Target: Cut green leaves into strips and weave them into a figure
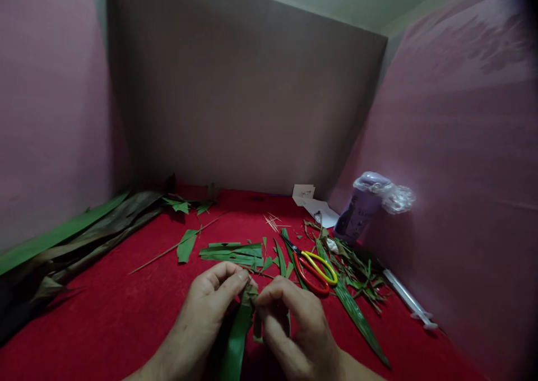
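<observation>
A long green leaf strip hangs down between my hands, its upper end folded and brownish. My left hand pinches that upper end between thumb and fingertips. From the other side my right hand curls its fingers against the same folded end, with a small loop of leaf showing beneath them. What exactly sits between the right fingertips is hidden. Just beyond lie cut leaf pieces and scissors with one red and one yellow handle.
Long leaves, green and dried, run along the left wall. Several toothpicks, white paper and a thin stick lie farther back. A purple container with plastic wrap, leaf scraps and a syringe are at right on red cloth.
</observation>
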Action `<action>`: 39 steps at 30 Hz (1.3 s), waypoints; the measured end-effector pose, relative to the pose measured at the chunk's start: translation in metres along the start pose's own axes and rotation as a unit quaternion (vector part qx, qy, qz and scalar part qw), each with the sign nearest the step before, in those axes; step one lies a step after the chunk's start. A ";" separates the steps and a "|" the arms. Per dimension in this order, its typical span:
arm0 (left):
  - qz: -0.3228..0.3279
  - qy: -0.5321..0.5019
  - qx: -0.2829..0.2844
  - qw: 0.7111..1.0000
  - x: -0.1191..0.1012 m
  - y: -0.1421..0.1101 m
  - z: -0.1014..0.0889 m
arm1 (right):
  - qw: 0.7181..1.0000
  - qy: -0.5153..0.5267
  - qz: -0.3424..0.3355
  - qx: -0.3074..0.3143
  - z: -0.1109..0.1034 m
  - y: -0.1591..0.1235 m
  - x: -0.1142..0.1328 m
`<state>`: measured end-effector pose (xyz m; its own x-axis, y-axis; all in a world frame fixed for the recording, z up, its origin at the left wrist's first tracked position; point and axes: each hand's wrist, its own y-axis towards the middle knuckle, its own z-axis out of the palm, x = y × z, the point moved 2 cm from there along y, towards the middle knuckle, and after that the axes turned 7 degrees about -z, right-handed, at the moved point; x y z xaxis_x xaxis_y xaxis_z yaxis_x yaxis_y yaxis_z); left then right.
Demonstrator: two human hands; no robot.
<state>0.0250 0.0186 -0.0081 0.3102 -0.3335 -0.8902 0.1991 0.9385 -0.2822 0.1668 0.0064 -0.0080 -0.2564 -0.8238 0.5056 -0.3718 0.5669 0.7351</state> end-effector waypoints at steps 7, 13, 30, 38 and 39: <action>0.007 0.008 0.002 1.000 0.001 0.002 -0.001 | 0.997 0.037 0.074 -0.005 0.003 -0.001 -0.002; 0.012 0.004 0.042 0.999 -0.001 0.000 -0.003 | 0.992 0.063 0.108 -0.028 0.003 0.004 -0.001; 0.003 0.009 0.018 1.000 0.000 0.003 -0.003 | 0.996 0.022 0.070 -0.054 0.000 0.002 -0.003; 0.023 -0.013 -0.005 1.000 -0.001 0.006 -0.005 | 0.994 0.038 0.099 -0.040 0.002 0.001 -0.007; 0.033 -0.011 -0.006 0.999 -0.003 0.005 -0.004 | 0.992 0.035 0.111 -0.044 0.002 0.000 -0.007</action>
<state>0.0214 0.0249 -0.0088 0.3432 -0.2732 -0.8987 0.1660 0.9593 -0.2282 0.1667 0.0127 -0.0123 -0.2598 -0.6781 0.6875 -0.2335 0.7349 0.6367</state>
